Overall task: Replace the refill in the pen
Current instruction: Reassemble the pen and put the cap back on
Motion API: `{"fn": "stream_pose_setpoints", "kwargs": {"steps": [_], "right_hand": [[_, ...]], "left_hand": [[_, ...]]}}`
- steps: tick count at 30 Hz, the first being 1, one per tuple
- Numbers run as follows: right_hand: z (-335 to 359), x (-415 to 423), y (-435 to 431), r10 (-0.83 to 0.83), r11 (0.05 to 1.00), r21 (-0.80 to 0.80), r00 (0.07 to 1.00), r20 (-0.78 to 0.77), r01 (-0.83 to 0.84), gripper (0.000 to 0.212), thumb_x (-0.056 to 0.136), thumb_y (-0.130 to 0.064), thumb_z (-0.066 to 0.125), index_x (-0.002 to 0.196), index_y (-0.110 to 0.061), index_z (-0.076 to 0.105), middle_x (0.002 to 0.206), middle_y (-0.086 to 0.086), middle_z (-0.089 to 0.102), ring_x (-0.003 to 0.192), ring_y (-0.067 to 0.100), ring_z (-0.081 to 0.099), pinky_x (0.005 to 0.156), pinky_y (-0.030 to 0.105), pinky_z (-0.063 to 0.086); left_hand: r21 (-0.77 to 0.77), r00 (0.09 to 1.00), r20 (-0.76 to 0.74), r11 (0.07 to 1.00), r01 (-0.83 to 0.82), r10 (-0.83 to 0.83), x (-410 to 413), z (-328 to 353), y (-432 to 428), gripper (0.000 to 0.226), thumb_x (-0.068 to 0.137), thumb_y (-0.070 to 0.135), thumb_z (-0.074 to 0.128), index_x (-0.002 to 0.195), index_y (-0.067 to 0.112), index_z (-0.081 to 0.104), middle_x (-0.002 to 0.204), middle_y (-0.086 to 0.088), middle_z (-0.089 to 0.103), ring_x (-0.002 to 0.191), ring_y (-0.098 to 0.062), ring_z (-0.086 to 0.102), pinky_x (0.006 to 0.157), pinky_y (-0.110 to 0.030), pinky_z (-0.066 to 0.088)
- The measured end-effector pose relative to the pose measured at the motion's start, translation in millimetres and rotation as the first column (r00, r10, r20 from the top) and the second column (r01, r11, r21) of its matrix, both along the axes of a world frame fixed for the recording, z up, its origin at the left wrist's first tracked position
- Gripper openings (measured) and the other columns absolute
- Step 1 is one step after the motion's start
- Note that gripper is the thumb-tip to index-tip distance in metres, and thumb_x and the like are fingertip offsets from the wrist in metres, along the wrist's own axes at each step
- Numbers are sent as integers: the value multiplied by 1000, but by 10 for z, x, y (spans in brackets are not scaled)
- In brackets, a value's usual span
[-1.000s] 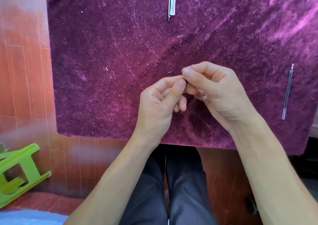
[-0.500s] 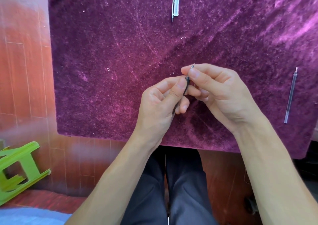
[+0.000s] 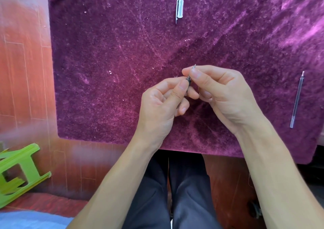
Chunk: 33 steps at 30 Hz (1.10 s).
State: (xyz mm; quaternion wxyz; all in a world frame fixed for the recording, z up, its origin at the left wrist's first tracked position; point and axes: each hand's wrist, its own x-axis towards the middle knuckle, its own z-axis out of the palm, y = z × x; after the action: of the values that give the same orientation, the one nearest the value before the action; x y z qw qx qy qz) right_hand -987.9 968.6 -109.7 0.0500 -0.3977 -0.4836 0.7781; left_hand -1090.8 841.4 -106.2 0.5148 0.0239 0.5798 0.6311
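A person is sitting at a tabletop [image 3: 122, 71] covered in purple velvet-like cloth, both hands raised just above its near half. The left hand [image 3: 157, 109] is closing its grip on the lower part of a thin dark pen part [image 3: 188, 79], with thumb and forefinger pressed together around it. The right hand [image 3: 222, 92] is pinching the upper end of the same part, its thumb and forefinger clamped just below the small metal tip [image 3: 194, 65] that is projecting past the fingertips. Most of the part is hidden inside the two hands, so whether it is the barrel or a refill cannot be told.

A clear slender tube with a pointed end, apparently a refill [image 3: 296, 100], is lying on the cloth well to the right of the hands, near the tabletop's right edge. A pale pen cap [image 3: 179, 8] with a clip is lying at the far side, well apart from both hands. A green plastic stool [image 3: 19, 171] is lying tipped over on the floor at the left.
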Motion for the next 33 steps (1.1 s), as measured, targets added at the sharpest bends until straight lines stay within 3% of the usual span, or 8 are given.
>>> {"fn": "stream_pose_setpoints", "kwargs": {"steps": [2,8,13,17,22,24,29,33], "right_hand": [[-1,-14,-16,-25,1000,9,1000,7,25,13,99,-31,73,97,-27,85,61,-14,61,62,4,51,65,27,37],[23,-12,8,-19,991,-133,998,-67,10,20,102,-21,65,102,-23,85,64,-15,66,66,11,48,65,26,37],[7,-43,-11,-65,995,-78,998,-20,64,12,97,-23,76,94,-23,87,61,-16,63,61,6,45,58,19,35],[-2,-58,-47,-110,994,33,993,33,109,10,89,-32,81,88,-24,87,73,-14,74,60,-4,57,58,9,41],[19,-91,-33,-56,992,-116,997,-55,49,12,95,-31,78,98,-23,86,66,-16,69,62,6,48,67,27,36],[17,-106,-17,-39,990,-137,997,-66,29,13,99,-25,73,99,-23,86,64,-17,67,66,13,45,68,31,34],[-10,-163,-32,-57,997,-57,998,-29,55,12,90,-31,76,91,-24,86,62,-21,67,58,-4,52,59,11,40],[-31,-204,-21,-51,998,-44,999,-15,50,14,86,-38,86,91,-25,86,70,-18,71,58,-6,58,57,5,44]], "left_hand": [[-3,1000,7,1000,-3,3,-2,4,1,22,106,10,50,106,-2,68,81,-4,71,49,-5,49,52,-18,37],[120,948,308,992,42,-77,-66,53,-20,34,110,17,41,118,-8,62,80,-4,66,47,-1,45,50,-15,38],[32,994,106,999,8,-12,-38,45,-18,21,106,13,52,101,-2,67,77,-5,66,48,-5,43,51,-17,37],[-30,999,-53,999,-15,13,-16,51,-24,16,104,9,57,106,0,69,77,-7,68,47,-8,46,52,-20,39],[85,968,253,996,-19,-3,-73,101,-42,31,108,17,46,118,-7,63,79,-4,64,47,-2,46,51,-15,39],[120,956,293,993,-14,-22,-102,107,-54,28,107,19,47,113,-1,65,79,-3,63,47,-1,46,51,-15,39],[54,978,207,997,-48,36,-122,107,-59,13,100,14,58,105,3,63,76,-3,63,45,-4,45,49,-16,37],[41,981,188,997,-63,55,-145,106,-56,11,104,10,55,107,4,63,76,-2,62,44,-4,45,48,-16,38]]}}
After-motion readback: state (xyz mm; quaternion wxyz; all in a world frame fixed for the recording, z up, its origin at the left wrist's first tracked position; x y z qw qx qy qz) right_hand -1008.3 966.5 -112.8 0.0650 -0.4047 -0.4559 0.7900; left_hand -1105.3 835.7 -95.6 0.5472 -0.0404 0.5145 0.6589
